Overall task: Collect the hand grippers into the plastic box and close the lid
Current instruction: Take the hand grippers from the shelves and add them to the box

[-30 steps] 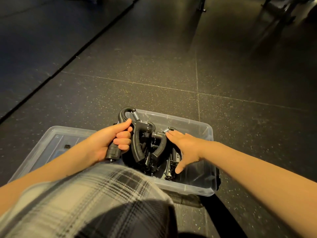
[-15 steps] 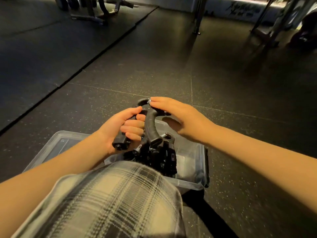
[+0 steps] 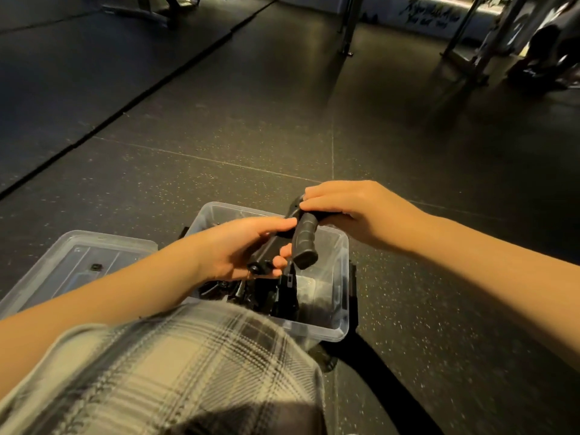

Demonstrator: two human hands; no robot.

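I've raised one hand gripper (image 3: 304, 246) above the plastic box (image 3: 342, 328). My left hand (image 3: 238, 246) grips a handle and my right hand (image 3: 354, 211) clasps its top, probably to repack it.

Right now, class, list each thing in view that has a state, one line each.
plastic box: open, partly filled
lid: off, lying beside the box
held hand gripper: above the box, in both hands
other hand grippers: inside the box
left hand: grips one handle
right hand: grips the top end
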